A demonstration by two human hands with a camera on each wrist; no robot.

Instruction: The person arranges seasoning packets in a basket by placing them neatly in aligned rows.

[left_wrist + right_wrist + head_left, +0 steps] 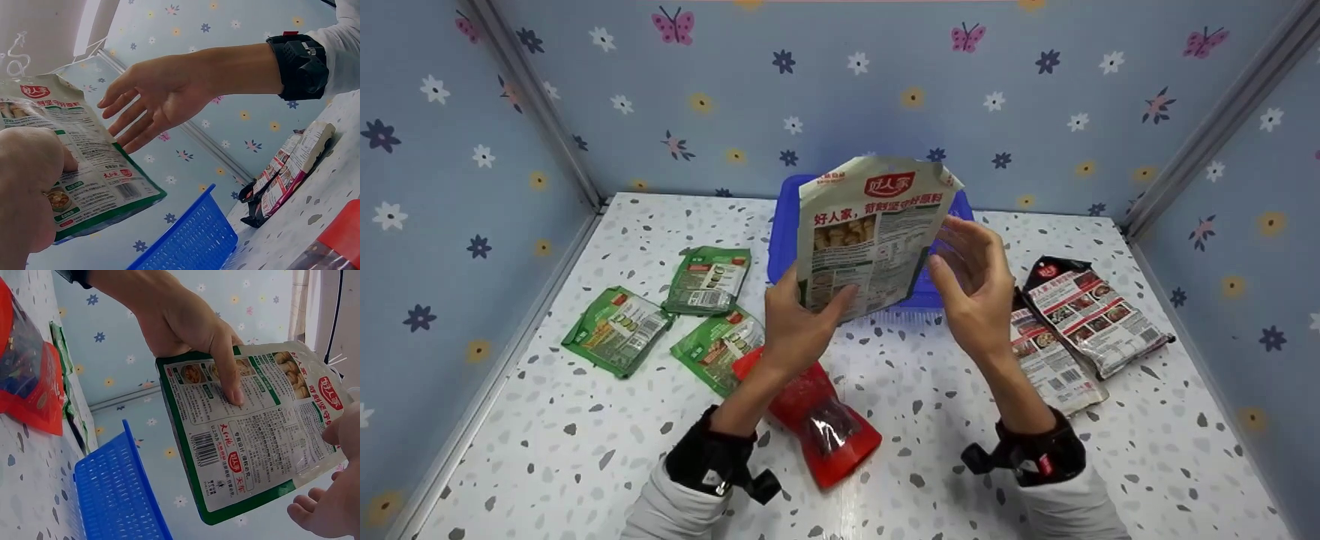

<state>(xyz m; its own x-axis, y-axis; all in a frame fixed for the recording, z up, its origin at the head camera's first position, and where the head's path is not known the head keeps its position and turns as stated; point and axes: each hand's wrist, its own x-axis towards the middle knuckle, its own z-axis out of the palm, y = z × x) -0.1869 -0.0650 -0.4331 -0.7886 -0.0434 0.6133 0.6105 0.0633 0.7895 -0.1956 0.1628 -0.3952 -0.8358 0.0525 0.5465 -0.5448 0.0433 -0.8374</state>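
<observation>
A white food packet (877,240) with green edging, a red logo and printed text is held up in front of the blue basket. My left hand (799,322) grips its lower left side, thumb across the printed face; the fingers behind are hidden. Beside the packet's right edge is my right hand (979,300), its fingers loosely bent and holding nothing. In the right wrist view, my right thumb (333,433) overlaps the packet's printed face. The left wrist view shows the right palm (169,101) facing the packet.
Behind the packet stands the blue plastic basket (784,232). Several green packets (622,330) lie on the left of the speckled table. A red bag (825,420) with a clear window lies near the left forearm. Two black-and-white packets (1099,315) overlap at right.
</observation>
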